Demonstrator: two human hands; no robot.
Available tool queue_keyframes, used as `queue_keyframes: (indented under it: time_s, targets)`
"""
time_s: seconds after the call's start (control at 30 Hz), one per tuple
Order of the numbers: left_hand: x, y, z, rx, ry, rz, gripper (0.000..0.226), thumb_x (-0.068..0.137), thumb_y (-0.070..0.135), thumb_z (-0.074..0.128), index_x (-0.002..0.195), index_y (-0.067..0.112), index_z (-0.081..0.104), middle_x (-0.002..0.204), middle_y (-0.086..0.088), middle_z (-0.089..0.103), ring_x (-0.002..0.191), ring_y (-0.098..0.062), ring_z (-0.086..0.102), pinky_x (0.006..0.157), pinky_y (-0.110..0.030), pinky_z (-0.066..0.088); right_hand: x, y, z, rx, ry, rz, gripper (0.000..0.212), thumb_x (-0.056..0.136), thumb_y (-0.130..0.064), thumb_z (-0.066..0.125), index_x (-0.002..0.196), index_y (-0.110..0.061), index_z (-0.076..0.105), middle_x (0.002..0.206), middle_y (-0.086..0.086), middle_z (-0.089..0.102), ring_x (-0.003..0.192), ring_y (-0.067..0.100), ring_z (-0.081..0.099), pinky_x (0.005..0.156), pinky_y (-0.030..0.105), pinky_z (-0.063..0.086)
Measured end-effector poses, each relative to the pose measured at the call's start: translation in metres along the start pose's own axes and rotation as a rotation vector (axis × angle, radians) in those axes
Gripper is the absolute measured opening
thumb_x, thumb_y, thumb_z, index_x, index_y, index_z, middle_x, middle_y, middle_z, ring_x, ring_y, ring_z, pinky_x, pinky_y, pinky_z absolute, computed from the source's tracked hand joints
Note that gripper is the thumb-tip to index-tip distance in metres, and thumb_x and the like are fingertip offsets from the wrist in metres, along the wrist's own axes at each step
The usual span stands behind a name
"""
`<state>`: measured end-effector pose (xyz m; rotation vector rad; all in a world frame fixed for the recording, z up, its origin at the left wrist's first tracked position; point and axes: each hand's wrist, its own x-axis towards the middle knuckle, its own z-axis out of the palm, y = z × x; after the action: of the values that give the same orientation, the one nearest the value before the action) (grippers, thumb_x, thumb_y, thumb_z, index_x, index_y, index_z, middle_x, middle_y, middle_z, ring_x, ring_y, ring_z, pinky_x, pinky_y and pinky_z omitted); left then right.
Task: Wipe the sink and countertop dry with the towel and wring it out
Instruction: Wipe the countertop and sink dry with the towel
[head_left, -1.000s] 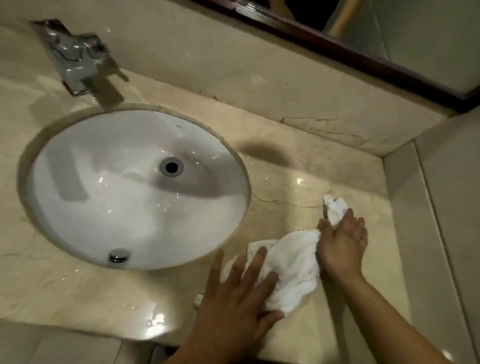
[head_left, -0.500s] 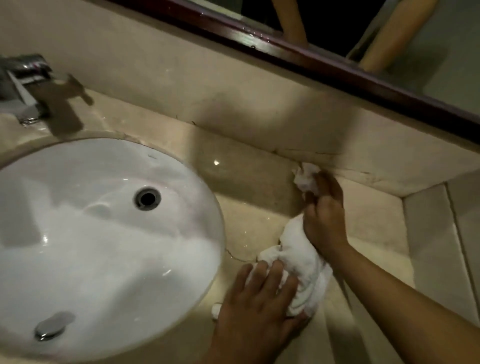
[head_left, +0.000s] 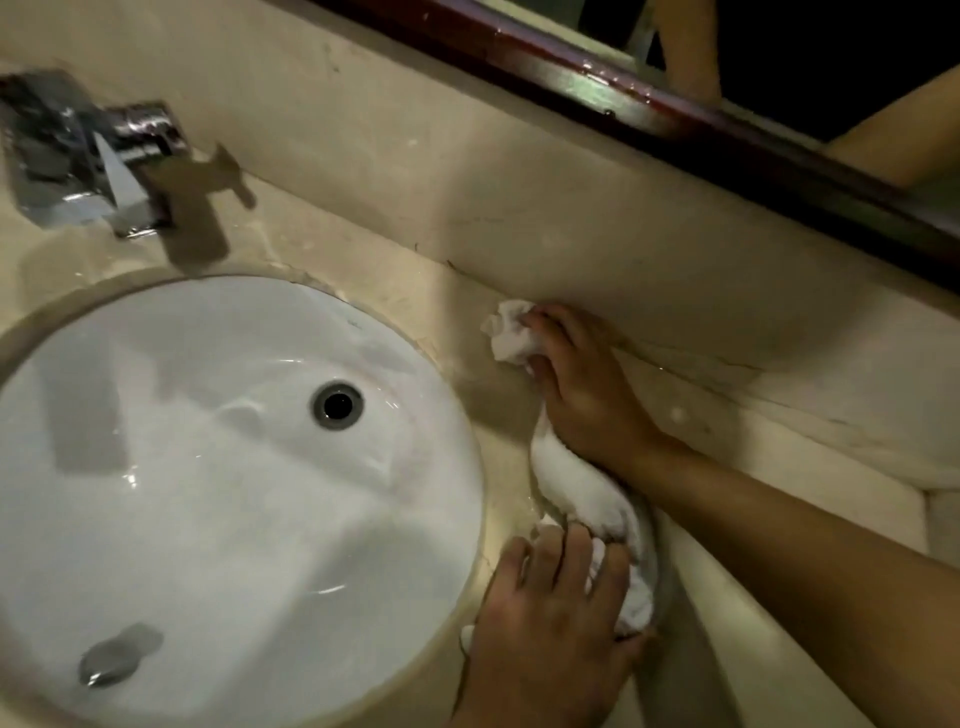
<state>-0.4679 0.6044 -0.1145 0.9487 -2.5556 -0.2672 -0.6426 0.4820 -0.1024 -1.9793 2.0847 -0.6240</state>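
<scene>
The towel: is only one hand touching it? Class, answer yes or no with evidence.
No: the right hand grips the far end of the towel, the left hand holds its near end on the countertop.

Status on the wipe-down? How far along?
Done: nothing clearly; dry patches can't be judged in this light. In hand: the towel lies stretched along the countertop right of the sink, with the right hand gripping its far end at the backsplash and the left hand holding the near end. Left: the sink shows wet glints, and the towel is not yet wrung.
</scene>
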Motion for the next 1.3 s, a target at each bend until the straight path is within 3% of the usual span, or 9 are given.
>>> queue_keyframes:
  time_s: [0.23,0.4,0.57,0.73,0.83,0.97,1.13,1.23,1.3]
  targets:
    - [-0.004,0.010,0.006,0.133,-0.058,-0.239,0.059,0.088,0.047,0.059,0.127,0.003,0.061,0.122,-0.022,0.061,0.110,-0.038,0.050,0.098,-0.049,0.038,0.050,-0.048,0.029,0.042,-0.225,-0.157,0.040,0.101,-0.008,0.050,0.141,-0.006,0.052,0.149,0.011,0.044,0.139,0.027,0.035,0.118,0.026,0.025]
    - [0.002,0.015,-0.018,-0.151,-0.308,-0.297,0.077,0.076,0.054,0.054,0.137,0.008,0.063,0.125,-0.017,0.058,0.107,-0.034,0.055,0.097,-0.044,0.047,0.049,-0.057,0.022,0.002,-0.254,-0.204,0.047,0.106,-0.019,0.048,0.153,-0.014,0.043,0.160,0.006,0.037,0.148,0.025,0.027,0.123,0.035,0.025]
    - [0.001,-0.057,-0.055,-0.429,-0.055,-0.059,0.050,0.099,0.044,0.055,0.143,0.021,0.054,0.138,-0.004,0.060,0.122,-0.025,0.057,0.102,-0.045,0.050,-0.016,-0.053,-0.030,0.084,-0.171,0.147,0.062,0.103,-0.059,0.039,0.157,-0.031,0.034,0.169,-0.005,0.022,0.154,0.014,0.020,0.124,0.031,0.021]
    - [0.068,-0.159,-0.071,-0.084,-0.136,-0.123,0.071,0.094,0.076,0.038,0.155,0.040,0.033,0.164,-0.002,0.026,0.155,-0.030,0.015,0.118,-0.057,0.026,-0.112,-0.076,-0.026,-0.084,-0.103,0.478,0.098,0.076,-0.091,0.040,0.156,-0.035,0.031,0.156,0.000,0.038,0.138,0.027,0.033,0.112,0.046,0.040]
    - [0.108,-0.177,-0.060,0.034,-0.329,-0.009,0.089,0.081,0.093,0.035,0.157,0.050,0.017,0.167,-0.002,0.016,0.155,-0.029,0.010,0.117,-0.060,0.027,-0.121,-0.084,-0.006,-0.154,0.001,0.525,0.099,0.072,-0.079,0.053,0.147,-0.014,0.050,0.138,0.017,0.056,0.111,0.040,0.054,0.094,0.046,0.045]
    - [0.136,-0.173,-0.047,0.079,-0.382,0.026,0.084,0.071,0.090,0.049,0.139,0.042,0.044,0.146,-0.005,0.031,0.137,-0.033,0.025,0.105,-0.053,0.039,-0.111,-0.074,-0.007,-0.146,0.065,0.491,0.071,0.070,-0.049,0.080,0.135,-0.023,0.063,0.122,0.014,0.060,0.098,0.039,0.058,0.078,0.039,0.048]
    - [0.142,-0.168,-0.026,-0.036,-0.052,0.249,0.053,0.081,0.064,0.069,0.107,0.022,0.049,0.112,-0.014,0.052,0.103,-0.038,0.049,0.075,-0.052,0.054,-0.108,-0.063,-0.032,-0.255,0.141,0.348,0.060,0.064,-0.022,0.091,0.120,-0.024,0.070,0.116,0.010,0.056,0.094,0.037,0.060,0.068,0.039,0.053]
    - [0.161,-0.152,-0.022,-0.062,0.134,0.311,0.050,0.081,0.049,0.080,0.112,0.021,0.052,0.117,-0.013,0.044,0.109,-0.039,0.045,0.082,-0.053,0.051,-0.109,-0.050,-0.047,-0.348,0.305,0.333,0.044,0.074,-0.018,0.085,0.117,-0.015,0.077,0.117,0.023,0.062,0.096,0.045,0.058,0.073,0.046,0.053]
    - [0.184,-0.141,-0.017,-0.061,0.155,0.371,0.042,0.080,0.039,0.080,0.112,0.017,0.063,0.122,-0.016,0.049,0.120,-0.039,0.045,0.093,-0.057,0.048,-0.111,-0.032,-0.053,-0.373,0.301,0.367,0.045,0.085,-0.033,0.067,0.124,-0.013,0.073,0.127,0.027,0.057,0.105,0.050,0.055,0.088,0.049,0.048]
